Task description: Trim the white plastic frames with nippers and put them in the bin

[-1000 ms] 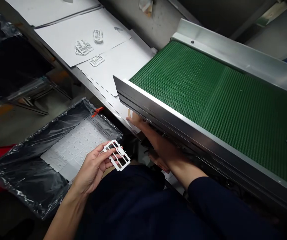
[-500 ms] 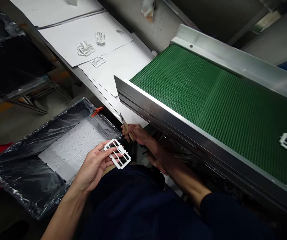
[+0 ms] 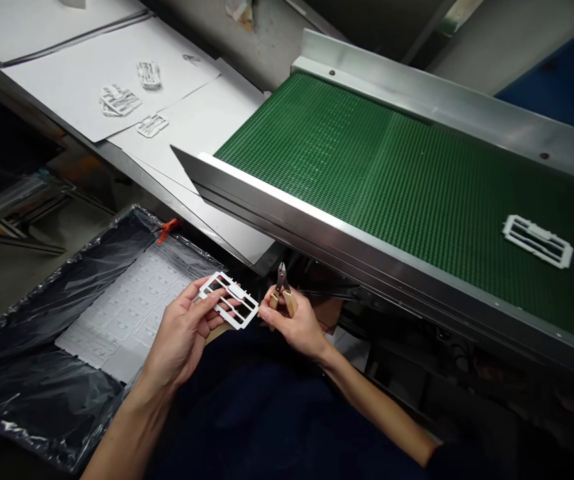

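My left hand [image 3: 187, 327] grips a white plastic frame [image 3: 241, 293] with slots and small pegs along one long edge. The thumb lies across its face and the fingers pass behind it. Just to its right, my right hand [image 3: 294, 323] is closed around the tan handles of small nippers [image 3: 281, 280], their dark jaws pointing up and slightly parted. The nippers do not touch the frame. A similar white frame [image 3: 537, 241] lies on the green conveyor belt [image 3: 367, 173] at the right.
Left of my hands stands a bin lined with black plastic [image 3: 11, 393], holding a sheet of flat pale parts [image 3: 117, 310]; an orange clip [image 3: 168, 229] grips its rim. Stacked white frames [image 3: 119, 100] sit on the paper-covered table [image 3: 67, 73]. The conveyor's metal side rail [image 3: 287, 210] runs beyond my hands.
My right hand with the nippers has come round beside the frame, the jaws now pointing up. The view has swung right, bringing the frame on the belt fully into sight.
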`<state>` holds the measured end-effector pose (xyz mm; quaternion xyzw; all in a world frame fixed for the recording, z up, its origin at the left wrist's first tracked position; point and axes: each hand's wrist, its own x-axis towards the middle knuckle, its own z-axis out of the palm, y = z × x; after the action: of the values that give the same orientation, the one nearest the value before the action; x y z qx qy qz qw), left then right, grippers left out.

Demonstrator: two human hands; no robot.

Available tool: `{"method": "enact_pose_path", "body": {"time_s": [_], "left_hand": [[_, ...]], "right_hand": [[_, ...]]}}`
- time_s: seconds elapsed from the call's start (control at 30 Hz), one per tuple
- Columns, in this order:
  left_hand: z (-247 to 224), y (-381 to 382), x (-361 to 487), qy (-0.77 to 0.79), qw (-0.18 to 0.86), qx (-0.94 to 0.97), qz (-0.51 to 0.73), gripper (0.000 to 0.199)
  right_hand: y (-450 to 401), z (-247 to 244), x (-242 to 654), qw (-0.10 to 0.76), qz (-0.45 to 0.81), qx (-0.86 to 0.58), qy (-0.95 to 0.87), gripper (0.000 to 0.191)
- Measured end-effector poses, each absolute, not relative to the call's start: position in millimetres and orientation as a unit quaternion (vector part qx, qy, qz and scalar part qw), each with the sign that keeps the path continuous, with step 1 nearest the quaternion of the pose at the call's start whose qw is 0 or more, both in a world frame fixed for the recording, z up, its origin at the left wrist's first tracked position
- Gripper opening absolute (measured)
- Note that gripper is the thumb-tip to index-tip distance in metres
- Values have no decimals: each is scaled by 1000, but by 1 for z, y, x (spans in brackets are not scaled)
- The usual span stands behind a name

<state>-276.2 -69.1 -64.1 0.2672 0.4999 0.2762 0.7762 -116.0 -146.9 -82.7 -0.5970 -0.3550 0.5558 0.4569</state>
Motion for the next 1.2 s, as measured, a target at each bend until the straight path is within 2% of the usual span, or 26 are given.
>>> {"method": "enact_pose_path", "body": {"time_s": [0.37,0.6,0.8,1.0,1.2], "left_hand": [[-59,-82,-269,501,764,273,301,28],[-62,-92,-267,503,743,323,300,31],[-59,-107,-269,481,762,382,205,29],[-56,-99,-283,476,749,448,106,28],[-52,-82,-288,417,754,507,-7,26]], "right_hand": [[-158,-77,-113,486,519,-604,-359,12],[-164,-74,-108,441,446,-674,-391,9],[-156,-65,-105,383,478,-652,-447,15],[-170,-78,-101,416,580,-566,-411,17],[-183,-88,-102,406,593,-557,-416,16]]}}
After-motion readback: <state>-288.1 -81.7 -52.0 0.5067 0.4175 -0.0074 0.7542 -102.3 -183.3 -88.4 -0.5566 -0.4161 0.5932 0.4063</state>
